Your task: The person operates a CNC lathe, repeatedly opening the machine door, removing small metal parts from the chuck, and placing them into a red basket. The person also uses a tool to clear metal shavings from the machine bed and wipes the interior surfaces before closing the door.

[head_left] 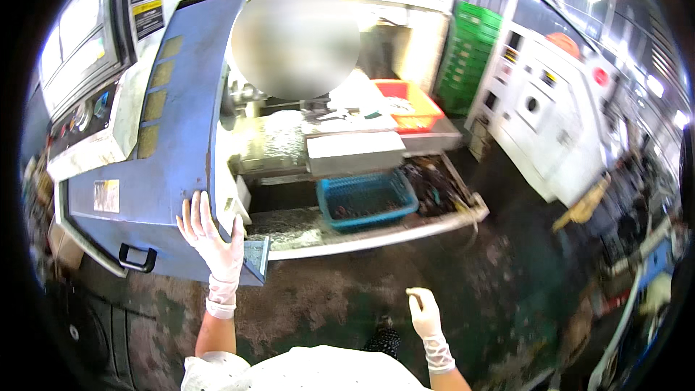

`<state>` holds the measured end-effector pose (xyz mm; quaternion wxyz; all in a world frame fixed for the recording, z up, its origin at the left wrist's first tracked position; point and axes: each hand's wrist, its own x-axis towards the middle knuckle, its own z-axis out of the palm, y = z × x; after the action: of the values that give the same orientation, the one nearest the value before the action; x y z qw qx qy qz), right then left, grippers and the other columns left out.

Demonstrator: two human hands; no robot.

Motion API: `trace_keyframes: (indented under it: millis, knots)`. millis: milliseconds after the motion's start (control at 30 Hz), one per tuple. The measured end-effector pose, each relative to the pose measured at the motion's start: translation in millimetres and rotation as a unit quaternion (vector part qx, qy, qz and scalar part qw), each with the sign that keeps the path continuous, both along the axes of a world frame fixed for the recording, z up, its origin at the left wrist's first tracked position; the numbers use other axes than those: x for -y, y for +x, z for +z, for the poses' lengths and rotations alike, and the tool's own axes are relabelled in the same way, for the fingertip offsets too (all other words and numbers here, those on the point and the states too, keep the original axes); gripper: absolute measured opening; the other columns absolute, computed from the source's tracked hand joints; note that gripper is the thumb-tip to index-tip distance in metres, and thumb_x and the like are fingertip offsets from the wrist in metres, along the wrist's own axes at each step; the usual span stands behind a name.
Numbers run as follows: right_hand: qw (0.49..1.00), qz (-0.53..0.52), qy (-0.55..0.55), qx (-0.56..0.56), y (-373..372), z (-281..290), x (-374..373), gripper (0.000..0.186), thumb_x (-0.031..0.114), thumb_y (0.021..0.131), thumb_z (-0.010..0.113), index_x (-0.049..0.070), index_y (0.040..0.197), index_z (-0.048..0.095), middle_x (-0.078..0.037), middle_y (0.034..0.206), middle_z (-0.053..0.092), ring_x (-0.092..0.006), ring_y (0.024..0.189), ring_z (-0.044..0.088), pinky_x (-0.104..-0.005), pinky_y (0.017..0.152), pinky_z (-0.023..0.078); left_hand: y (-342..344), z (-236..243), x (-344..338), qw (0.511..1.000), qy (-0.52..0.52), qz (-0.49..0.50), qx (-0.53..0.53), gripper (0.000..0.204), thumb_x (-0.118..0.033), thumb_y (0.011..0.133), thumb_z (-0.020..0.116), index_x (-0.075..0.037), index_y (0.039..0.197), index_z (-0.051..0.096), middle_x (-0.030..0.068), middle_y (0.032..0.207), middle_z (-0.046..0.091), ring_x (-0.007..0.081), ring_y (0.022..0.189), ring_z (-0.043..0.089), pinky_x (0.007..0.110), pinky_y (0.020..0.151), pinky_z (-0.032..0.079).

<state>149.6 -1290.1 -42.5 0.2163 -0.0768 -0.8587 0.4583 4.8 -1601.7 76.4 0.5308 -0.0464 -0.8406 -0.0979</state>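
Head view of a machining station. Hidden or unclear: a blurred oval is masking the upper middle of the machine's interior, and the contents of the blue basket [367, 201] are too dark to identify. The lower edge is cutting off both forearms, and dark vignetting is swallowing the corners.

Hands: the left hand [212, 235], in a white glove, is lying open and flat, fingers spread upward, against the right edge of the blue sliding door [163, 137]. The right hand [423, 313], also gloved, is hanging free over the stained floor [326, 297], loosely curled and holding nothing that can be made out.

Door: the panel is standing at the left of the machine opening, its long axis running from the lower left up toward the top centre. Its black handle [137, 258] is sitting near the lower corner, left of the left hand.

Surroundings: a control panel [79, 51] is flanking the door on the left. An orange tray [407, 103] is resting behind the basket, inside the machine. A white machine [550, 116] and stacked green crates [470, 58] are standing to the right.
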Motion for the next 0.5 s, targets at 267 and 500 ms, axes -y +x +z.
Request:
trace_keyframes:
  millis: [267,500]
  knots:
    - [0.907,0.376,-0.044,-0.185,-282.5,100.5,79.6,0.009,0.009,0.072,0.051,0.001,0.077,0.051,-0.013,0.071,0.05,-0.0239,0.064,0.048,-0.0277,0.059,0.039,7.0,-16.4,-5.0,0.981,-0.008,0.176,-0.082,0.041,-0.001,0.066,0.052,0.0,0.105,0.039,0.0143,0.106,0.042,0.0308,0.101,0.038,0.046,0.089,0.024]
    - [0.885,0.286,-0.368,-0.019,-500.7,67.6,195.9,0.017,0.014,0.07,0.051,-0.002,0.075,0.053,-0.01,0.067,0.054,-0.0154,0.064,0.05,-0.0261,0.06,0.039,0.8,-19.2,-20.8,0.974,0.033,0.213,-0.075,0.036,0.003,0.071,0.048,0.004,0.105,0.037,0.0184,0.109,0.038,0.0324,0.102,0.036,0.041,0.087,0.028]
